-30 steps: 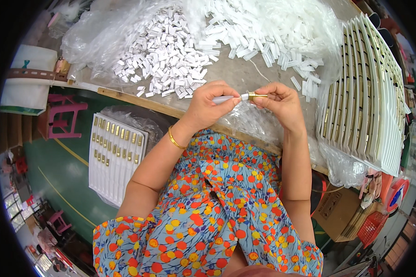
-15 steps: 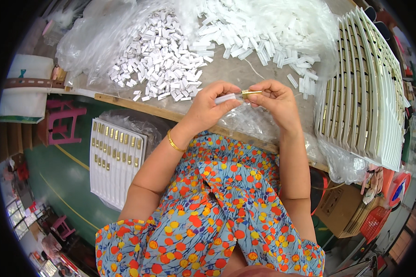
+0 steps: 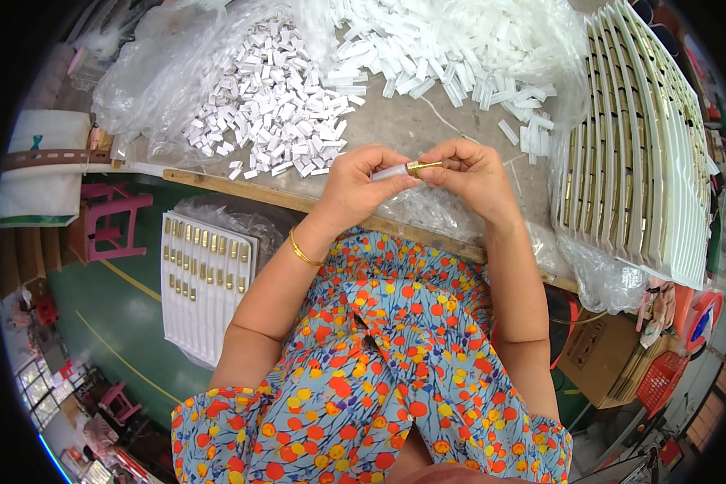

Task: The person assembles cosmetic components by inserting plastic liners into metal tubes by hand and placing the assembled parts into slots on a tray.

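Above the table's front edge, my two hands meet over a small part. My left hand [image 3: 355,187] pinches a translucent whitish plastic sleeve [image 3: 389,173] between thumb and fingers. A slim gold-coloured piece [image 3: 427,166] is gripped by the fingertips of my right hand [image 3: 482,184]. The gold piece's left end meets the right end of the sleeve; how deep it sits inside I cannot tell. Beyond my hands lie a heap of small white pieces [image 3: 270,105] and, to its right, a heap of translucent sleeves [image 3: 427,60].
At right stands a stack of white trays [image 3: 661,194] with gold pieces. A white tray [image 3: 187,310] with rows of gold pieces sits lower left, below the table's wooden edge [image 3: 242,189]. Plastic bags [image 3: 169,73] cover parts of the table. Pink stool [image 3: 117,218], cardboard box [image 3: 597,355] nearby.
The gold piece has come closer to the sleeve, and its end now meets the sleeve's. My right hand has shifted slightly left. The view has moved a little.
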{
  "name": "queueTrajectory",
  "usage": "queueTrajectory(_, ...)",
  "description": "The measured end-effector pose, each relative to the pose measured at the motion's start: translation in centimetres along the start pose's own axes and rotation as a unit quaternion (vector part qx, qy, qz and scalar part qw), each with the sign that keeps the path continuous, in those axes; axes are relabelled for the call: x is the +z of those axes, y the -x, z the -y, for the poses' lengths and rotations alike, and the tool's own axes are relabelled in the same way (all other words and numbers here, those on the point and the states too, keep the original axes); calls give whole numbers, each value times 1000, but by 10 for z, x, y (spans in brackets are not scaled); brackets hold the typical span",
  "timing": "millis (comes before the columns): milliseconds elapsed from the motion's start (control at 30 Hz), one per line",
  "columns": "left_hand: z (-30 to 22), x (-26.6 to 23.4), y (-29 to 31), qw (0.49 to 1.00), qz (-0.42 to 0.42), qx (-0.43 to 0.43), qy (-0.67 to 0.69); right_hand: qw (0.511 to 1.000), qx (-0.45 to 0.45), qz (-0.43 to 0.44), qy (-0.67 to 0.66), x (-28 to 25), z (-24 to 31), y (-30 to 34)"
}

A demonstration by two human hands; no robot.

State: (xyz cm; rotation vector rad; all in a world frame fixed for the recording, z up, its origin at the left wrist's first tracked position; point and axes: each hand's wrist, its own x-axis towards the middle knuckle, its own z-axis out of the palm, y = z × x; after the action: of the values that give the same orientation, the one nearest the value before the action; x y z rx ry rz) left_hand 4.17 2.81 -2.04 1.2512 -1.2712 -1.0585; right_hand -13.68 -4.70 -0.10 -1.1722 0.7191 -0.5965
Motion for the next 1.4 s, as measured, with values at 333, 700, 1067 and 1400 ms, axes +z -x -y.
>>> queueTrajectory(333,2,-1,0,999,23,-23,-3,1000,28,4,3,0,0,-2)
queueTrajectory(700,3,-1,-1,997,2,-55,58,999,20,-25,-23,9,-3,0)
queueTrajectory(1067,6,-2,-1,1000,-7,-7,-12,1000,16,-1,0,7,-2,1)
queueTrajectory(1400,-9,-3,1,996,19,16,-84,999,31,20,30,1,-8,-1)
